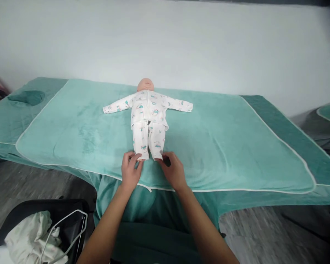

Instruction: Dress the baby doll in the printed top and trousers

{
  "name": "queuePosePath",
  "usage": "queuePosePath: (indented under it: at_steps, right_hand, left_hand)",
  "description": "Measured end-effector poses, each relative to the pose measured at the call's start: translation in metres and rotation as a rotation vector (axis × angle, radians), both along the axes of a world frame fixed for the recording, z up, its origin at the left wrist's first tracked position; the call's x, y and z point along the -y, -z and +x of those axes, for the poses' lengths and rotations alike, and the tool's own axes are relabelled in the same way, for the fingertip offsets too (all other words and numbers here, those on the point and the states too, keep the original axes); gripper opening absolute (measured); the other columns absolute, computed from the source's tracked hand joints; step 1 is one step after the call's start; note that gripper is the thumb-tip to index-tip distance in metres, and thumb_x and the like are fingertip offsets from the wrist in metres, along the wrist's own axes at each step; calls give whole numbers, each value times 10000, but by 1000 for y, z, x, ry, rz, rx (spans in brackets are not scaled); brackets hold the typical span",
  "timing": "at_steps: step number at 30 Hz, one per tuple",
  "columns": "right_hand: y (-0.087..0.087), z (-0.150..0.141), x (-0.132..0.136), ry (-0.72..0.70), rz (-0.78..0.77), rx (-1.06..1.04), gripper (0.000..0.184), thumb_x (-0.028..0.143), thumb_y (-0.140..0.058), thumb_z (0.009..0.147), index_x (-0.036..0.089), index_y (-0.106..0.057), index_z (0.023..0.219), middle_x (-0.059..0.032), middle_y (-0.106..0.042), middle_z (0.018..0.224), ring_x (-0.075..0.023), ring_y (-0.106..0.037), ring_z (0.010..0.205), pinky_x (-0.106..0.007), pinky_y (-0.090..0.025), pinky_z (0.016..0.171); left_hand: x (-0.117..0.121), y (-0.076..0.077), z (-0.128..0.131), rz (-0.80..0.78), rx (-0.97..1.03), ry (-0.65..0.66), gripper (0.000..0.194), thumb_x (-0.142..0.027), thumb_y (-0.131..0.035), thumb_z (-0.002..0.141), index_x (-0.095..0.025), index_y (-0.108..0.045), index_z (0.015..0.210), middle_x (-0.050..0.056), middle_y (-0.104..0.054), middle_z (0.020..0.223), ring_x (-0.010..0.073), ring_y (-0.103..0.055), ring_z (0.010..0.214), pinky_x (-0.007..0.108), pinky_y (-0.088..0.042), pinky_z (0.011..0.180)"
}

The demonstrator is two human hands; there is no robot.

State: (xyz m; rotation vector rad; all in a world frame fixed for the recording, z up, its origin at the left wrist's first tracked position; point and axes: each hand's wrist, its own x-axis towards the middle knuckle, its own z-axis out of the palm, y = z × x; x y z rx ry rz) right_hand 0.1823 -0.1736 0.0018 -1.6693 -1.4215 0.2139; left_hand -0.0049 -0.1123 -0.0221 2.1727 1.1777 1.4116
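Observation:
A baby doll (145,84) lies on its back with its head toward the wall and its arms spread wide. It wears a white printed top (148,106) and matching white trousers (140,135). My left hand (130,170) pinches the trouser cuff on the left, thumb and fingers closed at its hem. At the other leg's cuff, my right hand (174,170) is closed in a similar pinch. Both legs lie straight and slightly apart. Sleeves and trouser legs cover the doll's limbs, and its feet are hardly visible.
Under the doll is a green towel-like sheet (222,146) with white piping, spread over a long bed against a white wall (165,44). At lower left, a black chair (22,209) carries crumpled cloth (33,238) and a white wire hanger (84,222).

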Motion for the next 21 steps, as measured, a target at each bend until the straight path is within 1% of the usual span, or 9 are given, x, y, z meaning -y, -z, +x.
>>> queuePosePath:
  at_steps: [2, 5, 8, 10, 12, 14, 16, 18, 21]
  right_hand:
    - [-8, 0, 4, -30, 47, -44, 95, 307, -642, 931, 273, -580, 868, -16, -640, 827, -208, -620, 752, -371, -551, 685]
    - [-20, -3, 14, -12, 164, -73, 91, 225, -595, 928, 282, -548, 874, -16, -621, 840, -205, -619, 771, -366, -540, 691]
    - [-18, -4, 23, 4, 205, -42, 114, 181, -579, 909, 286, -536, 894, -18, -606, 846, -210, -618, 772, -367, -537, 682]
    - [-10, -3, 25, -22, 160, -25, 123, 174, -580, 899, 285, -531, 881, -15, -599, 838, -208, -612, 755, -359, -536, 664]
    - [0, 0, 25, -48, 97, -32, 112, 181, -584, 902, 282, -539, 888, -20, -607, 858, -208, -612, 764, -355, -537, 663]
    - [7, 3, 24, -62, 56, -61, 86, 202, -599, 914, 276, -556, 925, -27, -618, 891, -209, -612, 795, -358, -539, 688]
    - [9, 6, 23, -78, 26, -108, 75, 245, -634, 924, 267, -571, 959, -24, -623, 897, -203, -606, 807, -356, -535, 717]
    - [5, 10, 23, -130, -13, -164, 92, 308, -663, 934, 255, -591, 958, -15, -625, 880, -193, -602, 805, -348, -526, 741]
    - [-4, 18, 25, -236, -104, -252, 160, 390, -624, 973, 237, -630, 928, -11, -636, 856, -179, -600, 801, -331, -503, 751]
  left_hand:
    - [1, -4, -1, 26, -5, -8, 203, -236, -635, 949, -261, -685, 1144, 85, -559, 1060, 189, -630, 936, 347, -592, 809]
    - [3, -6, -2, 45, -63, -20, 215, -218, -620, 952, -262, -699, 1147, 89, -552, 1047, 185, -615, 899, 350, -581, 803]
    - [6, -5, -2, 46, -136, -53, 225, -202, -616, 943, -261, -711, 1138, 102, -571, 1044, 210, -616, 911, 380, -564, 801]
    - [11, -7, 0, 62, -169, -90, 246, -193, -621, 931, -257, -705, 1152, 120, -594, 1052, 251, -622, 969, 429, -554, 828]
    - [17, -13, 3, 97, -180, -86, 318, -180, -619, 923, -265, -670, 1226, 145, -618, 1123, 291, -623, 1081, 484, -542, 902]
    - [20, -23, 10, 139, -195, -2, 416, -174, -608, 929, -281, -602, 1331, 158, -621, 1265, 307, -599, 1228, 529, -509, 1025]
    - [20, -32, 18, 168, -230, 109, 462, -186, -592, 949, -289, -541, 1396, 150, -601, 1387, 295, -568, 1332, 553, -448, 1138]
    - [17, -38, 26, 170, -281, 179, 427, -207, -571, 972, -283, -535, 1391, 132, -617, 1409, 280, -581, 1343, 565, -396, 1191]
    - [11, -39, 30, 133, -328, 184, 295, -229, -552, 995, -250, -591, 1287, 104, -707, 1269, 259, -662, 1212, 559, -391, 1178]
